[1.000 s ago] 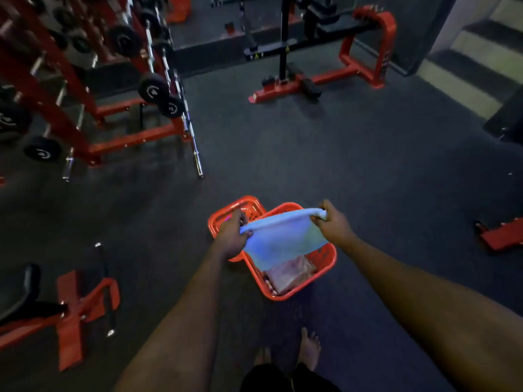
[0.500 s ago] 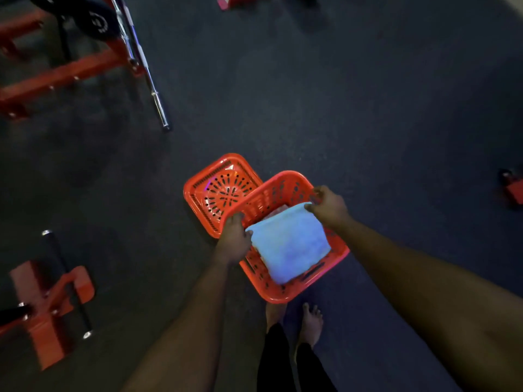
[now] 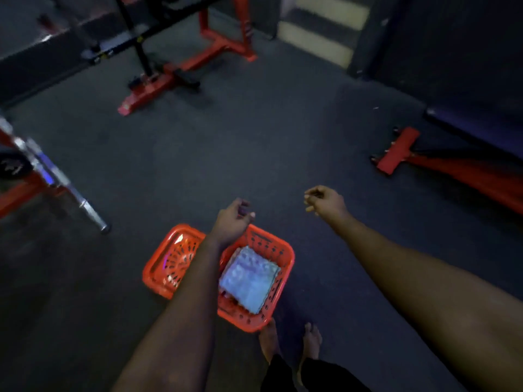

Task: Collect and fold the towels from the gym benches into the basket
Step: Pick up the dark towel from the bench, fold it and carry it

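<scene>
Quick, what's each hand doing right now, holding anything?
Left hand: open, fingers loosely curled, holding nothing.
Right hand: open, fingers loosely curled, holding nothing.

folded towel (image 3: 250,280) in the basket (image 3: 286,267) on the floor (image 3: 226,154), second basket (image 3: 169,258) touching its left side, bare feet (image 3: 268,340) at its near corner, barbell (image 3: 85,210) off left, rack (image 3: 181,72) way ahead, bench base (image 3: 396,151) out right
</scene>
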The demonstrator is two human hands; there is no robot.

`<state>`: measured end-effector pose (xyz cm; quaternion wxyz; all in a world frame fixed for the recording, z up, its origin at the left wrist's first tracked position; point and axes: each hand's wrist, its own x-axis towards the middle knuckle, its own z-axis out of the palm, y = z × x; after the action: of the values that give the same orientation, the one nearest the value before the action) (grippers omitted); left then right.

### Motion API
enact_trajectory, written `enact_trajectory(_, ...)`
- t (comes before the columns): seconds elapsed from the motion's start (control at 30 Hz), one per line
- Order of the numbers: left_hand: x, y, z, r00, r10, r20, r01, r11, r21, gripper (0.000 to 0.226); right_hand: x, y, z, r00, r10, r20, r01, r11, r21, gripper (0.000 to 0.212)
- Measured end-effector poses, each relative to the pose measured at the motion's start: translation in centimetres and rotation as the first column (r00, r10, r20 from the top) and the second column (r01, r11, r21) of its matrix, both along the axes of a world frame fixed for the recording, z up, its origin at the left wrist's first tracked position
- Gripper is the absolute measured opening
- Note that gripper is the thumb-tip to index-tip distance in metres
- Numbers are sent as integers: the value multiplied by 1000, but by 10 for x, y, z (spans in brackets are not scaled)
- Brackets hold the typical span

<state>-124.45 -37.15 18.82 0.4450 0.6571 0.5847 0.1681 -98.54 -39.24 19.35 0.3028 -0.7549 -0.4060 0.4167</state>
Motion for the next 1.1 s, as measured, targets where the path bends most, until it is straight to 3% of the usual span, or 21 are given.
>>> enact_trajectory(0.17, 117, 24, 52, 968, -237, 81, 228, 967, 110, 33, 108, -66, 61, 969, -245, -44, 249, 959, 136, 9)
enact_trajectory(0.27, 206, 5, 81, 896, -437, 78, 416, 889, 191, 28, 176, -132, 88, 902, -429, -45, 429, 881, 197, 10)
enact_trajectory(0.5, 408, -115, 121, 590, -803, 83, 761, 588, 275, 20, 307, -337, 119, 669, -742, -37, 719, 635, 282, 16)
enact_trajectory(0.57, 472, -181, 127, 465, -881, 84, 832, 468, 299, 19, 340, -422, 120, 563, -825, -52, 798, 526, 295, 14)
enact_trajectory(0.67, 536, -254, 134, 341, -938, 69, 884, 345, 315, 20, 368, -509, 120, 476, -877, -62, 846, 437, 305, 10)
enact_trajectory(0.9, 672, -456, 137, 25, -999, 31, 938, 35, 346, 25, 413, -720, 113, 188, -968, -165, 928, 120, 354, 8)
enact_trajectory(1.1, 773, -591, 118, -226, -974, 11, 914, -208, 349, 24, 440, -852, 86, -31, -999, -35, 943, -41, 330, 15)
